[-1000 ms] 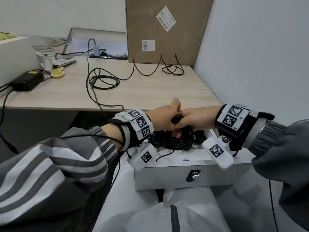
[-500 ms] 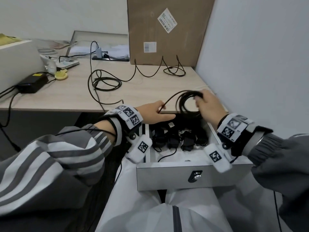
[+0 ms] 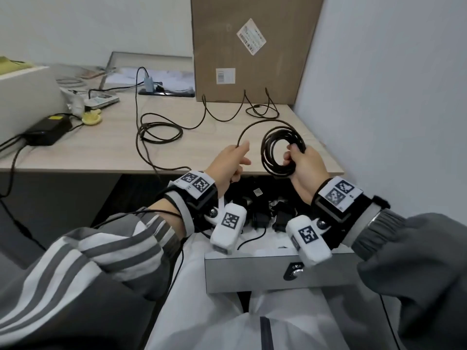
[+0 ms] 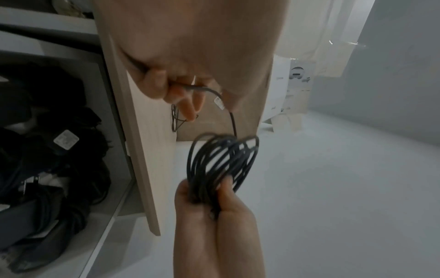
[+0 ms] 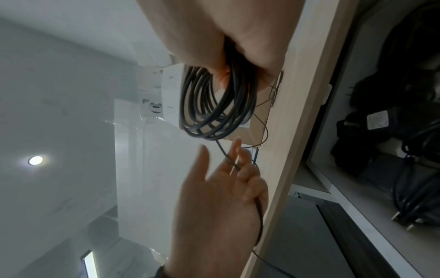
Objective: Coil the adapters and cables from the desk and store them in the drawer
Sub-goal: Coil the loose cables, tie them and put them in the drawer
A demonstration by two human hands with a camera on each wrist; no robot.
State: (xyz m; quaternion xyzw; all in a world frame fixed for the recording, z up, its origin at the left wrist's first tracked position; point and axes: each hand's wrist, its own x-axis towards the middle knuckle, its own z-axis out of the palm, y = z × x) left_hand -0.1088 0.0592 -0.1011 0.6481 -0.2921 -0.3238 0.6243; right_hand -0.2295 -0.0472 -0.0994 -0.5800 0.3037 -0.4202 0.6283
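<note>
The right hand [image 3: 304,170] holds a black cable coil [image 3: 280,152] of several loops above the front edge of the tabletop [image 3: 106,147]; its fingers [image 3: 293,149] and thumb are clenched around one side of the bundle. From the top of the coil one free strand arcs over to the left hand [image 3: 228,162], where the fingers [image 4: 166,88] pinch it close to its end (a small white tag sits on the strand just past the pinch, seen from the left wrist). The index finger of that hand sticks out straight while the others curl on the strand. The two hands are near each other but apart, with the coil between them.

Directly below both hands the drawer [image 3: 252,274] stands pulled out, and black power adapters [image 3: 260,210] with their cords lie packed in it. Beyond the left fingers, a loose cable [image 3: 161,132] lies in loops on the tabletop, and a thinner cable [image 3: 255,109] sits further back in front of a cardboard box [image 3: 252,59]. Far off to the left of the fingers lies a black power brick [image 3: 46,130].
</note>
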